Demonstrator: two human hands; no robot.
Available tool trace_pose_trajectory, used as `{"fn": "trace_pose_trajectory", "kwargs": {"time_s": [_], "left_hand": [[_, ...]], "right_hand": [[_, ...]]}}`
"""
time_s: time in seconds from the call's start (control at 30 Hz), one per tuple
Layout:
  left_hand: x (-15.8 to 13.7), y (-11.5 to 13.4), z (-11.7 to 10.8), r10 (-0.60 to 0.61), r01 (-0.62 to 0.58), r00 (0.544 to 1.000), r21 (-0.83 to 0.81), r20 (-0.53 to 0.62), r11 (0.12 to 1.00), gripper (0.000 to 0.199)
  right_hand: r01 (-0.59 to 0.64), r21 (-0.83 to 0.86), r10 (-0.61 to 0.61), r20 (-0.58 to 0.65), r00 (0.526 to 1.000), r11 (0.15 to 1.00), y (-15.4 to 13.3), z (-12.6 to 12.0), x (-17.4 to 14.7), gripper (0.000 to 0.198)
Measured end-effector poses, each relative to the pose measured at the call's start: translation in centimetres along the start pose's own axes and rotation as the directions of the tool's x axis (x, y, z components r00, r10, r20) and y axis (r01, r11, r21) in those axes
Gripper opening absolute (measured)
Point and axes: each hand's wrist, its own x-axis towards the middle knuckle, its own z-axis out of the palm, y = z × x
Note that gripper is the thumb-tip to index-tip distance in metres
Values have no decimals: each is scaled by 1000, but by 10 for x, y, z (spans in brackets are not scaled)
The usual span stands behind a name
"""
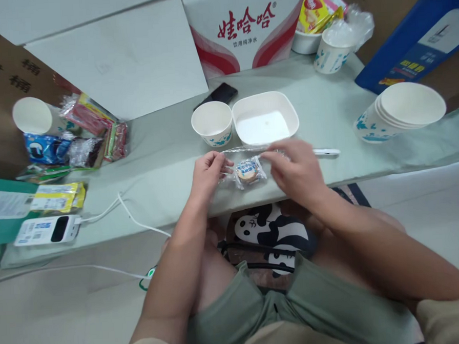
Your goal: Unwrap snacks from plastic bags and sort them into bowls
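Note:
A small wrapped biscuit packet [247, 172] with blue print lies between my hands, just above the front part of the covered table. My left hand [208, 175] is closed in a pinch on a clear plastic bag [243, 149], left of the packet. My right hand [296, 171], slightly smeared by motion, has thumb and forefinger pinched at the packet's upper right corner. Whether the packet is inside the bag I cannot tell. Just beyond my hands are a paper cup [212, 122] and a white rectangular bowl [266, 120].
A white pen-like stick [326, 152] lies right of my right hand. Behind the cup is a dark phone [222, 94]. Stacked paper cups [401, 111] stand at right; snack packets [88, 118] and a power bank [48, 230] with a white cable lie left. Boxes [245, 27] line the back.

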Motion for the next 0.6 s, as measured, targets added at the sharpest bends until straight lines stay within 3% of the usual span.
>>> {"fn": "trace_pose_trajectory", "kwargs": {"time_s": [0.07,0.13,0.27,0.43,0.6], "left_hand": [[4,2,2,-81,80,997,-126,3,989,30],[8,3,3,-91,87,996,-205,-12,975,32],[17,5,1,-101,59,989,-333,-109,941,34],[21,8,-7,-143,32,964,-436,-225,899,29],[19,4,-13,-133,34,956,-351,-262,936,25]], "right_hand": [[142,37,-145,93,985,989,-8,6,1,49],[196,17,-196,156,968,980,-12,14,3,55],[205,-108,-187,160,969,973,-12,19,6,34],[217,-181,-195,129,972,959,-3,11,0,31],[154,-191,-93,297,950,969,15,-2,-10,24]]}}
